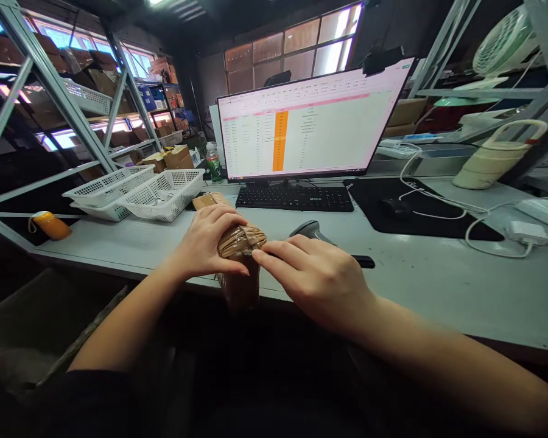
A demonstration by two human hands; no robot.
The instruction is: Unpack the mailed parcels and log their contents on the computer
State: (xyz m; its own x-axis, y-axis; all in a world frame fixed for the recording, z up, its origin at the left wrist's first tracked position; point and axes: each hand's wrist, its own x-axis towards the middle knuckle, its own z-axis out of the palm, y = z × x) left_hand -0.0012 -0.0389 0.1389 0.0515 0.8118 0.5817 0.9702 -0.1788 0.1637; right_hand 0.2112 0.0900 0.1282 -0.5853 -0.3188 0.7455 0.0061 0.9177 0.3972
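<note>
A small package wrapped in brown tape (241,261) is held upright at the near edge of the white desk (438,280). My left hand (207,240) wraps around its top from the left, fingers curled over it. My right hand (310,274) comes in from the right, its fingertips pressed together against the package's taped top edge. A grey handheld barcode scanner (308,230) lies on the desk just behind my right hand. Another brown taped piece (209,199) lies behind my left hand.
A monitor showing a spreadsheet (308,125) stands behind a black keyboard (296,198). White plastic baskets (162,193) sit at the left near metal shelving. A black mouse pad with a mouse (395,205), white cables, a fan (502,45) and a green bottle (214,163) are also there.
</note>
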